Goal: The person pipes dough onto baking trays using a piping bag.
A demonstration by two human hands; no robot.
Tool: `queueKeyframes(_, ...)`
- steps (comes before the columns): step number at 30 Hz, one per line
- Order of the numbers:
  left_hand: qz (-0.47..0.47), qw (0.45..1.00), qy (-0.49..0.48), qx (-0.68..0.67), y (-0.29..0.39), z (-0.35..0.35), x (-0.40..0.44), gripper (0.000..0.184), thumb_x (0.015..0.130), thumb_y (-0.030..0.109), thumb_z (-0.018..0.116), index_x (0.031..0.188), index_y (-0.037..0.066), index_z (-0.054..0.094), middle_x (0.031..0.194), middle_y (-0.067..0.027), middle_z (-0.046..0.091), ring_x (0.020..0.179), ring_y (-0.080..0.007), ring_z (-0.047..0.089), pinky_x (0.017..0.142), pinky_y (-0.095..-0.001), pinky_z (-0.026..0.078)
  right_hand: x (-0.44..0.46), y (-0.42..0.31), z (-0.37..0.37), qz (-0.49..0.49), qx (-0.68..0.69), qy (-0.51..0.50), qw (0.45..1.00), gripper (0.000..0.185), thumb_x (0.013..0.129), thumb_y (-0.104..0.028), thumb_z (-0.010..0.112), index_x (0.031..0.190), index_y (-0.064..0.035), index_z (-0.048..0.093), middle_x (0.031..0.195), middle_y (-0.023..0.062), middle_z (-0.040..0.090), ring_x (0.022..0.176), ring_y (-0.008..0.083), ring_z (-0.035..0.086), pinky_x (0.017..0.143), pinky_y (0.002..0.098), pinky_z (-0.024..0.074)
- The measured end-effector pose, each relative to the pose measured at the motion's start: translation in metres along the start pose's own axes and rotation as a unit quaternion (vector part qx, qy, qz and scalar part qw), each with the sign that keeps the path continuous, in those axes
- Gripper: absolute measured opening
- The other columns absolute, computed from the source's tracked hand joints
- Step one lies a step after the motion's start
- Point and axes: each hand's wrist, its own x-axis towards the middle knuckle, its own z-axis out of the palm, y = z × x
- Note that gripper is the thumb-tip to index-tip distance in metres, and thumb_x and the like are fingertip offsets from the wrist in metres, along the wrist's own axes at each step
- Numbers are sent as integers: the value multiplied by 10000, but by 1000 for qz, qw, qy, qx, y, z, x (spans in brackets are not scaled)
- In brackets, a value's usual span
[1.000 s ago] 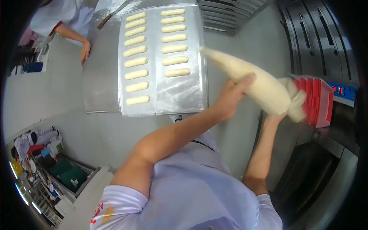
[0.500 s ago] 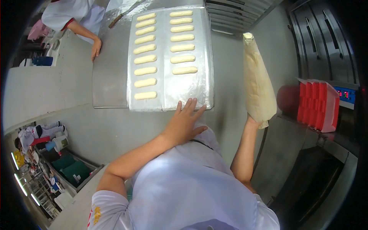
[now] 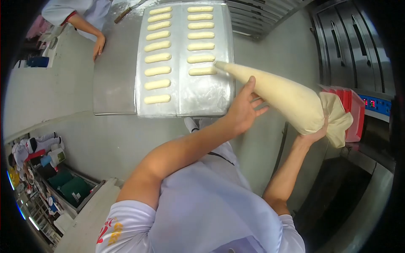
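A full, cream-coloured piping bag (image 3: 287, 95) slants across the right side, its metal tip near the lowest piped strip (image 3: 202, 71) of the tray's right column. My right hand (image 3: 314, 134) is closed round the bag's gathered top end. Under the bag's front part is my left hand (image 3: 246, 107), fingers spread, the thumb at the bag's side. The lined metal tray (image 3: 202, 99) bears two columns of pale piped strips, the left column (image 3: 157, 99) reaching further towards me than the right.
Another person's hand (image 3: 99, 46) rests on the metal table (image 3: 114, 88) at the left. A knife (image 3: 126, 12) lies at the back. Red trays (image 3: 354, 116) stand at the right, below the oven doors (image 3: 350, 42). A metal rack (image 3: 253, 17) is behind.
The bag has swung from upright to slanting, its tip moving left over the tray's edge. My left hand has moved from the tray's near edge up to the bag.
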Motion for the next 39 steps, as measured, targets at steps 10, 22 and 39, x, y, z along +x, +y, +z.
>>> queueKeyframes(10, 37, 994, -25, -98, -12, -21, 17, 657, 967, 472, 634, 1419, 61, 393, 1413, -141, 484, 1322, -297, 476, 1146, -546, 333, -1, -1, 14, 48, 76, -23, 996, 330, 1027, -236, 416, 982, 10, 631, 1096, 202, 678, 1084, 344, 628, 1081, 531, 434)
queueKeyframes(22, 38, 991, 14, -125, -1, -34, 20, 676, 996, 481, 548, 1465, 57, 310, 1450, -186, 431, 1384, -347, 418, 1159, -591, 322, -29, 0, 114, 57, 68, 36, 995, 335, 1007, -162, 440, 680, -114, 387, 669, 38, 406, 721, 206, 445, 1129, 468, 366)
queueKeyframes(39, 10, 994, 19, -108, -9, -29, 28, 621, 975, 453, 583, 1413, 74, 360, 1413, -171, 453, 1357, -332, 438, 1155, -573, 332, -10, -9, 101, 32, -22, -5, 999, 233, 928, -156, 562, 742, -84, 443, 683, 52, 435, 687, 213, 461, 739, 373, 430)
